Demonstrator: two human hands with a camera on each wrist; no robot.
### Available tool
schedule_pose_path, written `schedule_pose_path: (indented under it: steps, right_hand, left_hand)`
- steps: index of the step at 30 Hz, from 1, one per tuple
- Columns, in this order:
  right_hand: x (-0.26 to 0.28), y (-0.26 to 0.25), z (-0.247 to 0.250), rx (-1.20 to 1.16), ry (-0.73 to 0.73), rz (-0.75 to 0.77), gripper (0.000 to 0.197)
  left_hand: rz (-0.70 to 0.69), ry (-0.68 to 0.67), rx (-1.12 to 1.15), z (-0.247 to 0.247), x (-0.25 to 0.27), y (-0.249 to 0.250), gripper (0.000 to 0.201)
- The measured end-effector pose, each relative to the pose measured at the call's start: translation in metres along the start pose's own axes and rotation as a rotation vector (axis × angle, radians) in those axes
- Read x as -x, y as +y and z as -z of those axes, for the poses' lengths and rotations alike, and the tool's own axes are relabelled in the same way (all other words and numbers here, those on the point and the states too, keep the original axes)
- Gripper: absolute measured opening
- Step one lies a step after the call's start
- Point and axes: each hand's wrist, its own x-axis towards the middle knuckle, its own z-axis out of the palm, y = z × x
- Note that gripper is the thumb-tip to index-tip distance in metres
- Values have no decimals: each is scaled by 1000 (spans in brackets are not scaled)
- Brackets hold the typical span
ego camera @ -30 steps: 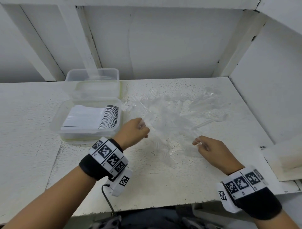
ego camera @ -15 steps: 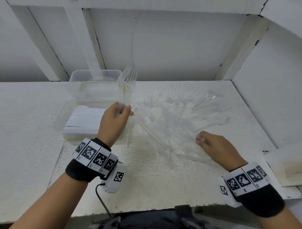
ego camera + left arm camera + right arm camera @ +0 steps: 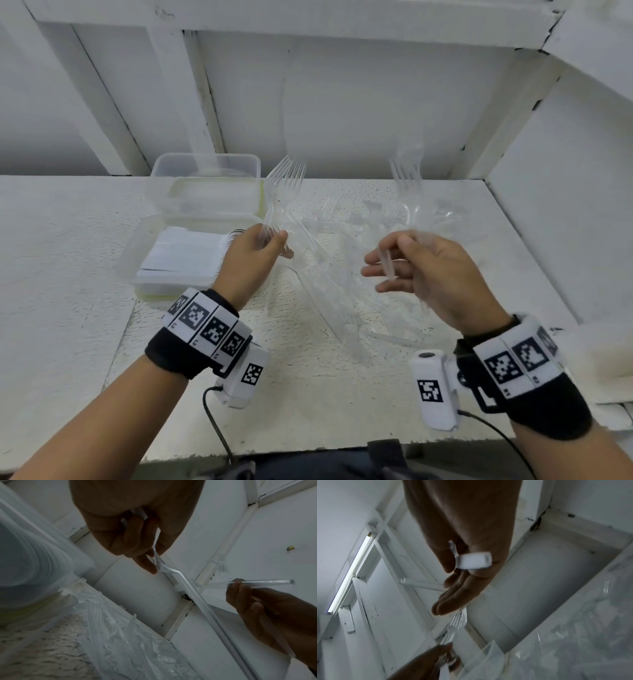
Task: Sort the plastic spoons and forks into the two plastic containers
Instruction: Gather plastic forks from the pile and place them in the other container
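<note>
Head view, speckled white tabletop — white panelled wall behind

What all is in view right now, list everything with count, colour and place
Forks in left hand: a few, clear, tines up, beside the far container.
Forks in right hand: at least one, clear, tines up, above the pile.
Loose cutlery pile: many, clear, middle of the table.
Near container: one, clear, left, holds stacked white cutlery.
Far container: one, clear, behind the near one.
Table: one, white.
Wristbands: two, black with markers.
Left hand: grips forks.
Right hand: holds forks.
</note>
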Motion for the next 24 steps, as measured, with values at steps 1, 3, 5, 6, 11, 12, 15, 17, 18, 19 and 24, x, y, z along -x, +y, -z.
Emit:
schedule_pose_path:
  steps: [1, 3, 5, 6, 11, 12, 15, 17, 18, 19, 24]
  right_hand:
    - [-2, 4, -5, -4, -18, -25, 26]
    - [-4, 17, -14, 20, -34, -67, 21]
    - [-6, 32, -21, 51, -54, -118, 16]
    - [-7, 38, -23, 69, -72, -142, 14]
    - [-8, 56, -29, 129, -139, -206, 10]
    - [-9, 57, -30, 157, -134, -205, 11]
    - [-13, 59, -30, 191, -65, -199, 19]
    - [-18, 60, -29, 171, 19, -219, 25]
    - [-20, 59, -30, 172, 49, -223, 26]
    - [-22, 59, -31, 178, 68, -225, 27]
    - [-22, 60, -49, 223, 62, -165, 25]
  left_hand:
    - [7, 0, 10, 0, 0, 0, 28]
    - [17, -5, 28, 0, 2, -1, 28]
    - [29, -8, 43, 0, 3, -1, 27]
    - [34, -11, 53, 0, 3, -1, 25]
    - [66, -10, 81, -2, 4, -4, 24]
    - [72, -11, 81, -2, 5, -5, 24]
    - [90, -27, 100, -4, 7, -7, 23]
    - [106, -44, 134, -5, 9, -9, 22]
    - [114, -55, 148, -6, 9, -10, 21]
    - [123, -67, 162, -7, 9, -11, 20]
    - [188, -140, 283, -13, 9, -9, 20]
